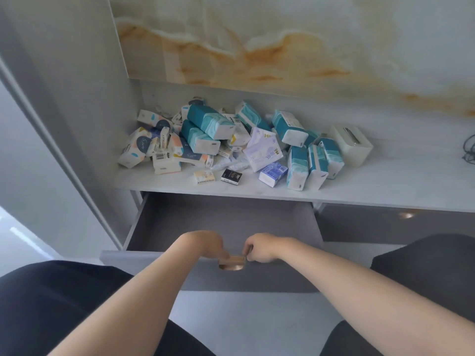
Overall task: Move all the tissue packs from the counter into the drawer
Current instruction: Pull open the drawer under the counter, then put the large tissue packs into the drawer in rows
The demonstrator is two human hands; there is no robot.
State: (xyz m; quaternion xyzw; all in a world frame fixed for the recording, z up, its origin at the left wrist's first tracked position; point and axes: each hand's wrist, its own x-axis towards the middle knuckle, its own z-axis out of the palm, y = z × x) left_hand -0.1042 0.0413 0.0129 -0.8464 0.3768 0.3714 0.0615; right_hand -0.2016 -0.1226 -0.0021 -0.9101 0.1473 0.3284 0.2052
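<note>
I am looking down at the counter (359, 176), a pale slab running across the view under a marbled wall panel (282, 47). Below it the drawer (221, 222) is standing pulled out toward me, its grey inside showing bare. To its right a closed drawer front (385, 224) is sitting flush, with a small brass pull.

The tissue packs (221, 140) are lying heaped on the counter's left and middle, none of them in the drawer. The big teal packs (209, 122) are sitting on top of the pile, three more teal ones (312, 165) are standing upright side by side at the right end, and a white tissue box (352, 145) is sitting just beside those. A purple-printed pack (264, 150) is leaning in the middle, and white packs with coloured spots (136, 147) are lying at the left. Nearest the front edge, a blue pack (272, 173), a small black pack (231, 176) and a small cream pack (203, 176) are lying apart from the heap.

Both my forearms are reaching to the drawer front. My left hand (205, 244) is curling over the brass handle (231, 262), fingers hooked down onto it. My right hand (262, 249) is pinching the handle's right end between thumb and fingers.
</note>
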